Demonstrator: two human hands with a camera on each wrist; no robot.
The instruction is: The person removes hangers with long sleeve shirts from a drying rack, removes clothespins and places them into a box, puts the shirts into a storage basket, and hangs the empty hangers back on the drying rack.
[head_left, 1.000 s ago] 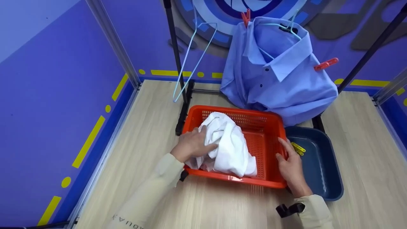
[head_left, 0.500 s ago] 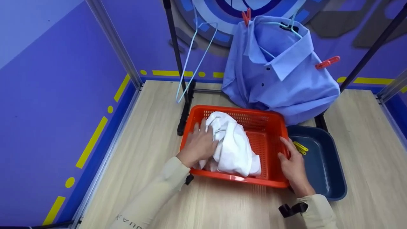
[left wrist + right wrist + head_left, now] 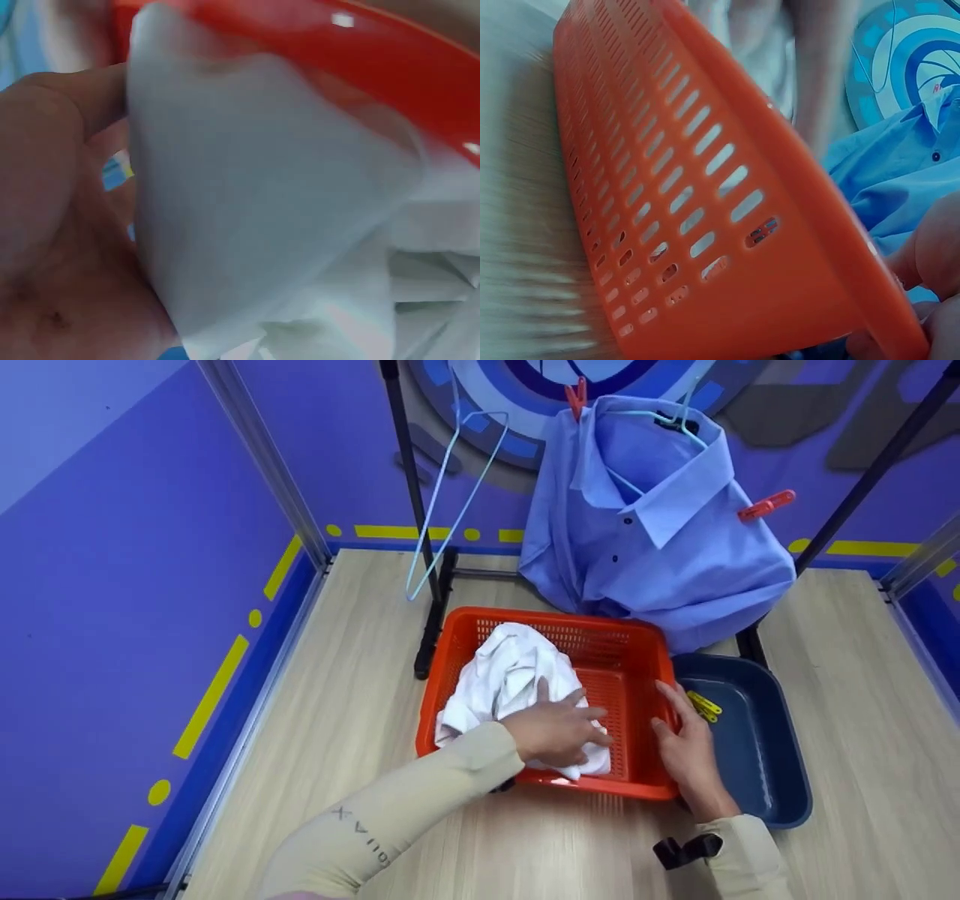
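A crumpled white cloth (image 3: 495, 682) lies in the left and middle part of the red plastic basket (image 3: 630, 660). My left hand (image 3: 559, 731) reaches over the cloth from the front, its fingers spread across the right part of the bundle. In the left wrist view a fold of the white cloth (image 3: 262, 187) rises beside the hand (image 3: 82, 240) and hides part of its fingers. At the basket's right side, my right hand (image 3: 686, 742) grips the rim. The right wrist view has the slotted basket wall (image 3: 705, 247) and the fingers (image 3: 937, 247) around its edge.
A dark blue tub (image 3: 757, 750) with yellow clothespins (image 3: 703, 706) stands right of the basket. Behind hangs a light blue shirt (image 3: 675, 562) with red clothespins (image 3: 766, 505) on a hanger. An unused hanger (image 3: 442, 495) hangs left, near the rack's black post (image 3: 411, 472).
My left hand has moved from the left side of the cloth to its right part, uncovering the left side of the bundle. The right hand stays on the basket rim.
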